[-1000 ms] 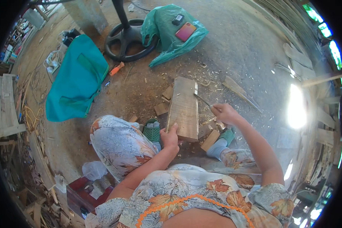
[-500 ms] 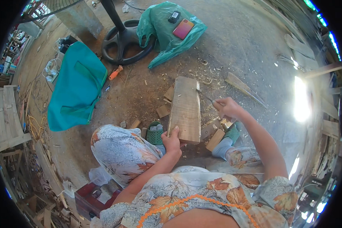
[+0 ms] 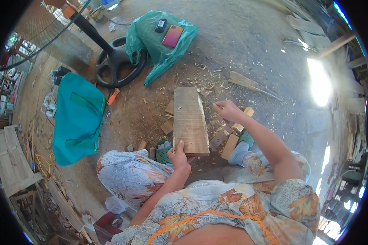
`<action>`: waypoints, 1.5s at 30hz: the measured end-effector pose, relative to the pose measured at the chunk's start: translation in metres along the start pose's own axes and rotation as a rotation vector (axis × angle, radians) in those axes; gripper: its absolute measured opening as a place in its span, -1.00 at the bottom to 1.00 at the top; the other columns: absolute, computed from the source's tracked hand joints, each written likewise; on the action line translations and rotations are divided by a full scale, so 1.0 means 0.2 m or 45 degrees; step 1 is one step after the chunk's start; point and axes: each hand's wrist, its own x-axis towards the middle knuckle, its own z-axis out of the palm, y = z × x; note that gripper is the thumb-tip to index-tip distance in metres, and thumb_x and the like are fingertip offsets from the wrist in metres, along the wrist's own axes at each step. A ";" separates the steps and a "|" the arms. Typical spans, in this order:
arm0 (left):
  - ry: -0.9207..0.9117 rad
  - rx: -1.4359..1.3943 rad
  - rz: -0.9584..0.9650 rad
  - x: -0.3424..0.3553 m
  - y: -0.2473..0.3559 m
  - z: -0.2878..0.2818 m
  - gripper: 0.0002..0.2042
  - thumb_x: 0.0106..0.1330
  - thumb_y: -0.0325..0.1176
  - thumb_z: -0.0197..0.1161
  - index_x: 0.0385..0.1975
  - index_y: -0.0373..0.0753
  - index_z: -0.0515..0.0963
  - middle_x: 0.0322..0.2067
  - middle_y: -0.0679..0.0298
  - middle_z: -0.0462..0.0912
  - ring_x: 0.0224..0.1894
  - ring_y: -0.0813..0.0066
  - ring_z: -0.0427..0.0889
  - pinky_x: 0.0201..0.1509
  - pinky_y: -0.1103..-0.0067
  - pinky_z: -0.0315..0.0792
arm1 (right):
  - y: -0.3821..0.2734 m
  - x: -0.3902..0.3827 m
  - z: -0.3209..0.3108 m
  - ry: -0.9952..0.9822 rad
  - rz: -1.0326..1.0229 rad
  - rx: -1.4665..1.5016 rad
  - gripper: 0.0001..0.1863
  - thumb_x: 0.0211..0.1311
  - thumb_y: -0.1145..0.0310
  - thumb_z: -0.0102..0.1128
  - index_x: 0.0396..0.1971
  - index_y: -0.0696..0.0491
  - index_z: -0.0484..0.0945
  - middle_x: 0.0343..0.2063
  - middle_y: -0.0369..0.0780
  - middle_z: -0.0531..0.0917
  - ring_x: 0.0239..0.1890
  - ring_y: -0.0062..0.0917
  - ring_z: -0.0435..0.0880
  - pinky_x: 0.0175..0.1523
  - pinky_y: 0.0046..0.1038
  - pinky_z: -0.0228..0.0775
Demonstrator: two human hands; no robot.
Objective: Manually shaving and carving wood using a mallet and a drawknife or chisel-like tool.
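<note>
A thick wooden board [image 3: 188,118] is tilted up in front of me, its right edge pale and freshly cut. My left hand [image 3: 179,157] grips its lower end, thumb on the face and fingers underneath. My right hand [image 3: 230,112] is closed around a slim tool [image 3: 207,100] with a narrow metal blade. That blade points left at the upper right edge of the board; whether it touches is too small to tell, and so is its exact kind. Wood shavings [image 3: 208,85] lie on the floor beyond the board.
Wood blocks [image 3: 230,147] lie by my green sandals [image 3: 163,153]. Farther off are an orange-handled tool [image 3: 113,96], a teal bag [image 3: 77,122], a black fan base [image 3: 120,65] and a green plastic bag [image 3: 159,49] carrying a phone [image 3: 173,36]. A wood offcut [image 3: 253,85] lies at right.
The view has shifted, so the floor things sit farther left. The board stands straighter in view. My right hand, with the tool, has moved slightly up and left in view.
</note>
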 end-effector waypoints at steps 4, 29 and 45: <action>-0.127 -0.038 -0.041 0.07 -0.02 -0.06 -0.46 0.18 -0.19 0.26 0.00 -0.18 0.06 -0.07 0.08 0.37 -0.18 0.17 0.56 -0.32 0.20 0.60 | -0.05 -0.07 -0.01 -0.022 -0.022 -0.121 -0.83 0.13 0.37 0.09 -0.49 0.18 0.51 -0.73 -0.20 0.55 -0.77 -0.53 0.51 -0.68 -0.44 0.32; -0.145 -0.046 -0.074 0.06 -0.01 -0.06 -0.48 0.20 -0.21 0.25 0.00 -0.17 0.08 -0.07 0.12 0.40 -0.15 0.19 0.55 -0.31 0.19 0.57 | -0.12 0.09 -0.04 -0.145 -0.133 -0.405 -0.87 0.13 0.38 0.02 -0.52 0.12 0.39 -0.67 -0.15 0.52 -0.58 -0.41 0.56 -0.48 -0.31 0.33; -0.169 -0.077 -0.084 0.02 0.00 -0.02 -0.46 0.18 -0.20 0.27 0.01 -0.17 0.08 -0.06 0.09 0.39 -0.16 0.19 0.54 -0.35 0.23 0.56 | -0.07 0.01 0.00 -0.039 -0.146 -0.343 -0.84 -0.29 0.58 0.12 -0.75 0.12 0.29 -0.76 -0.16 0.46 -0.69 -0.38 0.54 -0.59 -0.37 0.39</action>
